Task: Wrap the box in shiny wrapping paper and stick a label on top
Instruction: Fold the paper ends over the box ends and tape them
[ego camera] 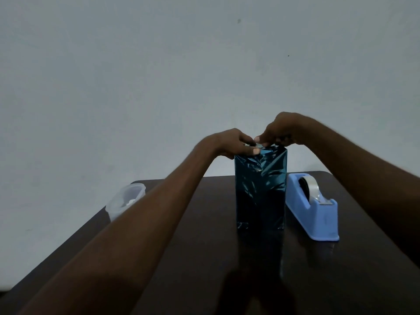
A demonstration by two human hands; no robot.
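Head view shows the tall box wrapped in shiny teal foil paper [261, 192] standing upright on the dark wooden desk [204, 258], just beside a light blue plastic tape dispenser [312, 210]. The left hand [234, 143] and right hand [278, 130] both pinch its top folds, apparently closing them. Sides look covered; no label or readable writing shows.

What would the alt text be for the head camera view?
Both hands, left hand and right hand, pinch the top of an upright box in shiny teal paper on a dark table. A blue tape dispenser stands right of it.
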